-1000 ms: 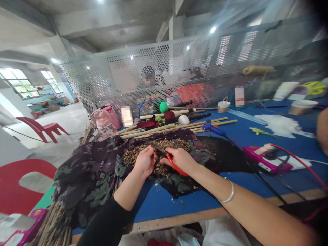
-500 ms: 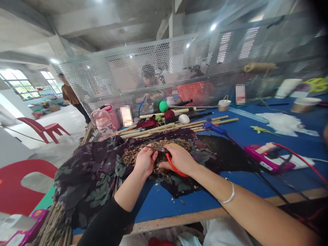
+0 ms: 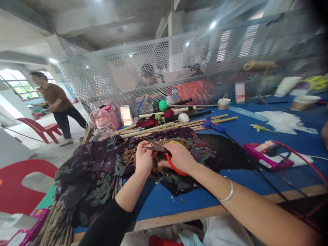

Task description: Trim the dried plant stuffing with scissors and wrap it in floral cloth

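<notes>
My right hand (image 3: 180,158) is closed around scissors (image 3: 159,149) with a red and a yellow handle loop. Their dark blades point left, and the tips reach my left hand (image 3: 144,160). The left fingers are pinched together beside the blades; whatever they hold is too small or hidden to make out. Both hands are over a heap of dry brown cut bits (image 3: 130,155). Under the heap lies a dark floral cloth (image 3: 98,181), spread across the blue table (image 3: 151,201).
Behind the heap lie wooden sticks (image 3: 153,129), yarn balls (image 3: 163,105) and a blue glue gun (image 3: 214,126). A pink bag (image 3: 102,119) stands at the back left. A magenta device (image 3: 266,155) with cables is at right. Bundled dry stalks (image 3: 57,222) lie front left. A person (image 3: 57,99) walks beyond.
My left hand has turned slightly and its fingertips have risen a little by the blades. The right hand stays almost in place. The person at far left has stepped further left into view.
</notes>
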`<state>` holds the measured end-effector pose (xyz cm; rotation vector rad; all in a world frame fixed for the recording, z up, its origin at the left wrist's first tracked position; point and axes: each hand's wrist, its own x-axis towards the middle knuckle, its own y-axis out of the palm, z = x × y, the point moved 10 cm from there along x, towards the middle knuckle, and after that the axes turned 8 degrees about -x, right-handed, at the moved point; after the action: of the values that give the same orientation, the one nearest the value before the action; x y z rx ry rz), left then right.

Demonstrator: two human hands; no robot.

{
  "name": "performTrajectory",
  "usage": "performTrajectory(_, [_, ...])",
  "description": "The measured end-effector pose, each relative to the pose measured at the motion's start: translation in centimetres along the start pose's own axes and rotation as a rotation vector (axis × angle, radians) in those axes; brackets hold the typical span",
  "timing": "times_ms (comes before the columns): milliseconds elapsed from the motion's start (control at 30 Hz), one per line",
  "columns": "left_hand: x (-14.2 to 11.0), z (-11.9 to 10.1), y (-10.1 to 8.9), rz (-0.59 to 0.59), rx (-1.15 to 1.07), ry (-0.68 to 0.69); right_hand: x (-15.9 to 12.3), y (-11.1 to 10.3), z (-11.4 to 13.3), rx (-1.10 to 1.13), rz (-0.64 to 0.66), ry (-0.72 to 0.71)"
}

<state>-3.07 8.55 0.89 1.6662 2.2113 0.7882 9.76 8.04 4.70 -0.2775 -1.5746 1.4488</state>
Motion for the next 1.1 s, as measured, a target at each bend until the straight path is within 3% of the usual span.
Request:
performTrajectory(200, [-0.3, -0.7, 0.2, -0.009, 0.081, 0.074, 0.1, -0.1, 0.1, 0.009, -0.001, -0.002])
performTrajectory(600, [-0.3, 0.2, -0.2, -0.102, -0.043, 0.010, -0.3, 0.1, 0.0, 0.015, 0.022, 0.049])
performTrajectory(1100, [-0.1, 0.3, -0.5, -0.132, 0.037, -0.042, -0.4, 1.4, -0.6, -0.065, 0.116, 0.095])
